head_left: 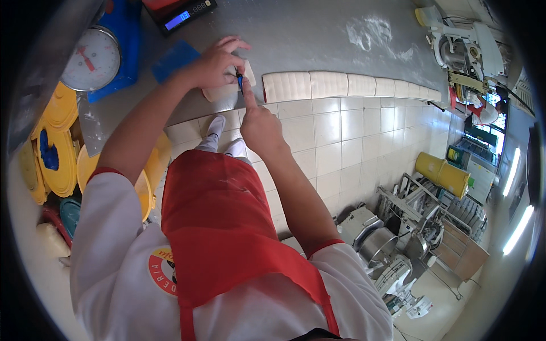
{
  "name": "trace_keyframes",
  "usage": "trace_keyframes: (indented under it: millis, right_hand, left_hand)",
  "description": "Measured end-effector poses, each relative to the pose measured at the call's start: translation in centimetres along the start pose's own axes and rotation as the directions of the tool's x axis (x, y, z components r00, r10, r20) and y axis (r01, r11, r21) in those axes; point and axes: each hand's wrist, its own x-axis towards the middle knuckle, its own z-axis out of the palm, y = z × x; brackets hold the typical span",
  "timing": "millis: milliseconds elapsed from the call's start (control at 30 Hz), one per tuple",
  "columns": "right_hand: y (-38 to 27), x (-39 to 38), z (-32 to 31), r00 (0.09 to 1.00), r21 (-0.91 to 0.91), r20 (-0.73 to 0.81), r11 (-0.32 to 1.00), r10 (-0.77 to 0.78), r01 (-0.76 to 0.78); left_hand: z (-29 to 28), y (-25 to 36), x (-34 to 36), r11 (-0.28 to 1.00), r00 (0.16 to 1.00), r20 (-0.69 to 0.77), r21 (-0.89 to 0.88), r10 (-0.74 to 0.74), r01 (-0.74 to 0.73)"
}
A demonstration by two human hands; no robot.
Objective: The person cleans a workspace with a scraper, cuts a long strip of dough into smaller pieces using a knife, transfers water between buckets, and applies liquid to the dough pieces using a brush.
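Note:
A pale, flat piece of dough (219, 92) lies at the near edge of the grey metal table, partly covered by my hands. Over its far side rests my left hand (223, 63), open, fingers spread and bent. My right hand (260, 126) is closed on a small blue and black cutter (240, 83), its index finger stretched along the tool. The cutter is over the dough; its tip is too small to make out. Just right of my hands, a long row of pale dough portions (330, 84) runs side by side along the table edge.
A blue plastic sheet (175, 61) lies left of my left hand. Beyond it stand a digital scale (181, 18) and a round dial scale (91, 59). White flour smears (368, 33) mark the table (296, 40). Yellow bins (57, 153) stand at left, machines (380, 244) at lower right.

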Motion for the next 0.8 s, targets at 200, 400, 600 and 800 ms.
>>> trace_keyframes:
  millis: [200, 400, 600, 800]
  right_hand:
    - [1.7, -4.3, 1.5, 0.999, 0.060, 0.032, 0.998, 0.022, -0.024]
    - [2.8, -13.4, 0.9, 0.965, 0.125, 0.211, 0.974, 0.158, -0.187]
    - [-1.2, -4.3, 1.0, 0.995, 0.173, -0.087, 0.983, -0.051, 0.066]
    - [-2.7, -0.3, 2.4, 0.997, 0.111, -0.069, 0.993, -0.042, 0.049]
  left_hand:
    - [0.5, -0.5, -0.6, 0.991, 0.993, -0.020, 0.068, -0.117, 0.118]
    - [-2.2, 1.0, -1.9, 0.952, 0.960, 0.043, -0.122, -0.276, 0.280]
    - [-4.1, -1.8, -5.6, 0.941, 0.939, -0.176, 0.116, -0.296, 0.319]
    - [-5.1, -3.8, -7.6, 0.916, 0.952, -0.041, 0.262, -0.303, 0.303]
